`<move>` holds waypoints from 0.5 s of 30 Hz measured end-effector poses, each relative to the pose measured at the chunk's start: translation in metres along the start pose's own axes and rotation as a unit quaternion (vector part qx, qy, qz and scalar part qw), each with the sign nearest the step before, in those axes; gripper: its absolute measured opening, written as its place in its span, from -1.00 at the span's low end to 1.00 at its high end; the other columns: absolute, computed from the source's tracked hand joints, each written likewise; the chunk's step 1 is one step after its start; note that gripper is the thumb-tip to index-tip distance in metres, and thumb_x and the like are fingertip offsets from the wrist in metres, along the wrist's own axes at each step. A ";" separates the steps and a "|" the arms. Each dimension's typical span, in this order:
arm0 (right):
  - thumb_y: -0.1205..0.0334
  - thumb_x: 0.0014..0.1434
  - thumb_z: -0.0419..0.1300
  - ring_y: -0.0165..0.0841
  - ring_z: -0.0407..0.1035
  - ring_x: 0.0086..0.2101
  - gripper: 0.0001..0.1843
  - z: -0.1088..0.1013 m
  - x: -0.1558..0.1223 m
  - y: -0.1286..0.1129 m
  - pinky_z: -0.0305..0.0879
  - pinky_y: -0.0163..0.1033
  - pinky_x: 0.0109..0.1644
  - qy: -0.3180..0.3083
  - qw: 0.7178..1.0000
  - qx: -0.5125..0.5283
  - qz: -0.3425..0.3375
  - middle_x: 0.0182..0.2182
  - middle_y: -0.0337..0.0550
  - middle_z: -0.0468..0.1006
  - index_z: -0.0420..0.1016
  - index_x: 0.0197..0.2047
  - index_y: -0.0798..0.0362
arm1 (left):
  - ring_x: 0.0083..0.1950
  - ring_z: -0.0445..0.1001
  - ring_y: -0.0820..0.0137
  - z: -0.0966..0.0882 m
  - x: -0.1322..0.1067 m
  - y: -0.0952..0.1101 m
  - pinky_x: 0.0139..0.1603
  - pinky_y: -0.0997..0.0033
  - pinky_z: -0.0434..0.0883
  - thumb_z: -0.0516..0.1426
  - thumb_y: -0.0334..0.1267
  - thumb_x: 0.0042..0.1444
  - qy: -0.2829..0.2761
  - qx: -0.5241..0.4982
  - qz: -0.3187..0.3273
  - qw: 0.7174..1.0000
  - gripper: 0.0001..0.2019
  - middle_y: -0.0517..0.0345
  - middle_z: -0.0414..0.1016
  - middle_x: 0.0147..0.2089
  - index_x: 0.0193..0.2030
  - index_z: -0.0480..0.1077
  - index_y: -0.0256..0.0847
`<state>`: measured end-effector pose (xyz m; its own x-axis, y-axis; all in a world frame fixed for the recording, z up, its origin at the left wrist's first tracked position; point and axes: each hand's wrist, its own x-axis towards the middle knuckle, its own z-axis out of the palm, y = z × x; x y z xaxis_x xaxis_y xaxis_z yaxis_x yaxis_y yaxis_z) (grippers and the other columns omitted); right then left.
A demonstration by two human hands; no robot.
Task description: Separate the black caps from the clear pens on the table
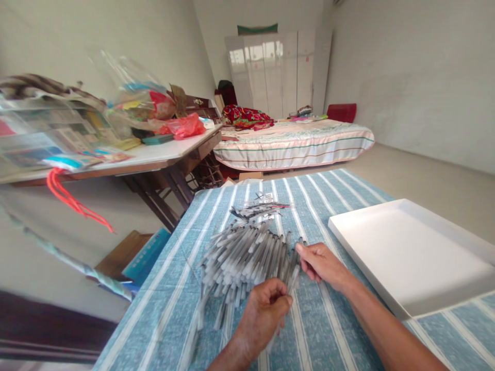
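Note:
A big heap of slim, translucent grey pens [247, 257] with dark ends lies on the blue-and-white striped cloth [166, 309]. At the heap's near right edge, my left hand [266, 309] is closed in a pinch by the pale ends of some pens; what sits between its fingers is partly hidden. My right hand [319, 263] pinches the dark end of a pen at the heap's right side, thumb and forefinger together. Behind the heap is a smaller scatter of thin black pieces [259, 208], too fine to name.
To the right lies a shallow white tray [410, 257]. At the left stands a table [170, 154] loaded with plastic bags, a red bag [185, 126] and a red cord [73, 201] hanging down. Beyond are a bed [294, 144] and white wardrobes [278, 72].

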<state>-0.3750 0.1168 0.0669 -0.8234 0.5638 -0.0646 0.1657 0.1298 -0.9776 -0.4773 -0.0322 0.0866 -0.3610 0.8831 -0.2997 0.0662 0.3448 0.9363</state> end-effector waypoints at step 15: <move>-0.09 0.02 0.12 -0.52 0.27 -0.67 -0.59 -0.007 -0.004 0.003 0.16 -0.44 -0.62 -0.131 0.989 0.063 -0.004 -0.66 -0.29 0.42 0.38 -0.42 0.15 | -0.71 0.07 0.62 -0.011 0.000 0.005 -0.66 0.58 0.04 0.10 -0.19 -0.10 -0.050 -0.022 -0.024 0.998 -0.82 0.35 0.22 -0.69 -0.57 0.29 -0.26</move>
<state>-0.3676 0.1212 0.0658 -0.9394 0.3309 -0.0895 0.1023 0.0214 -0.9945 -0.4871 -0.0341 0.0929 -0.2684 0.8940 -0.3588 0.0090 0.3748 0.9271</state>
